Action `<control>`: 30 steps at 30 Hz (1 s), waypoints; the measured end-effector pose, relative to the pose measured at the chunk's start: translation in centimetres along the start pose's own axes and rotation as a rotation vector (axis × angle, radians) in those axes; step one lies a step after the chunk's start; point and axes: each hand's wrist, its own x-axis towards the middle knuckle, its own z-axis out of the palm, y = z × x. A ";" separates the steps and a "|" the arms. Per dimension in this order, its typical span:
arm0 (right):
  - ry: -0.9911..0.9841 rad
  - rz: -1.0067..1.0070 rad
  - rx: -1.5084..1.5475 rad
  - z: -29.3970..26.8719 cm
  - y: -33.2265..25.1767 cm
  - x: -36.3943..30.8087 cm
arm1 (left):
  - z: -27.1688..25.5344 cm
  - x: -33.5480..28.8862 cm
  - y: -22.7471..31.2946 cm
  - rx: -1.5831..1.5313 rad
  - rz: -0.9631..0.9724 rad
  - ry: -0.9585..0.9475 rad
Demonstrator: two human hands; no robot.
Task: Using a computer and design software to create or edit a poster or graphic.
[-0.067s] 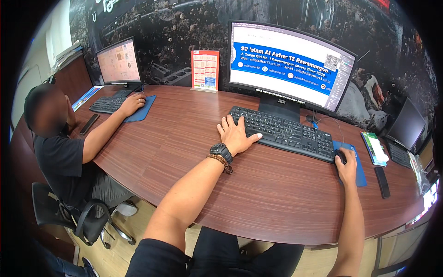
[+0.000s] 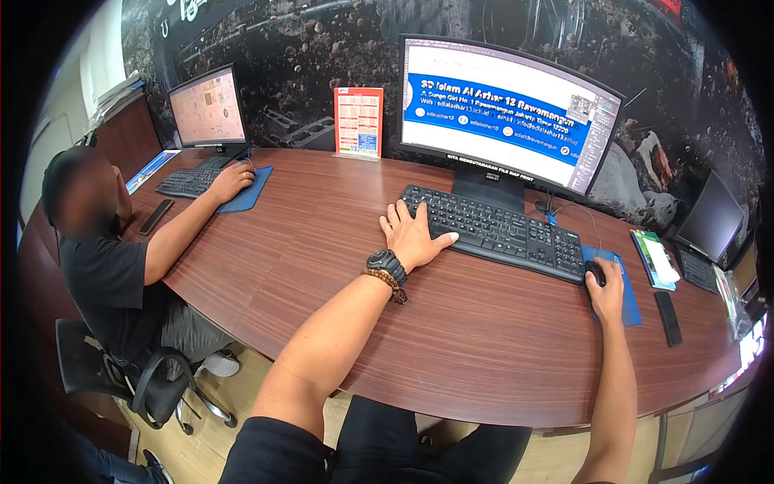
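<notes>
My left hand (image 2: 409, 238) lies with its fingers spread over the left end of a black keyboard (image 2: 504, 234), thumb on the front edge. A black watch (image 2: 386, 264) and a beaded bracelet (image 2: 379, 278) circle that wrist. To the right of the keyboard, my right hand (image 2: 606, 294) is curled over a black computer mouse (image 2: 595, 273), which it partly hides. The mouse rests on a blue mouse pad (image 2: 628, 298). Behind the keyboard stands a curved monitor (image 2: 504, 109) showing a blue and white layout with text lines and round icons.
A person (image 2: 105, 258) at the left handles another mouse before a second monitor (image 2: 207, 109). A red and white sign stand (image 2: 358, 123) is between the monitors. At right are a black phone-like slab (image 2: 667, 319), booklets (image 2: 651, 258) and a dark screen (image 2: 712, 216). The brown desk (image 2: 468, 347) curves toward me.
The layout on the monitor seems slightly altered, around its text. My hands and the desk items stay where they were.
</notes>
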 end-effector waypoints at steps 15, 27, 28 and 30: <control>0.006 0.014 -0.006 0.1 -0.1 0.0 | 0.0 0.0 -0.1 0.003 0.003 0.006; 0.008 -0.005 -0.002 0.0 -0.1 0.0 | -0.4 0.1 0.0 -0.014 -0.004 -0.027; 0.005 0.003 0.001 0.0 -0.1 0.0 | -0.4 0.1 0.0 -0.017 -0.005 -0.042; 0.007 0.004 0.002 0.0 -0.1 0.0 | -0.3 0.1 0.1 -0.010 -0.007 -0.032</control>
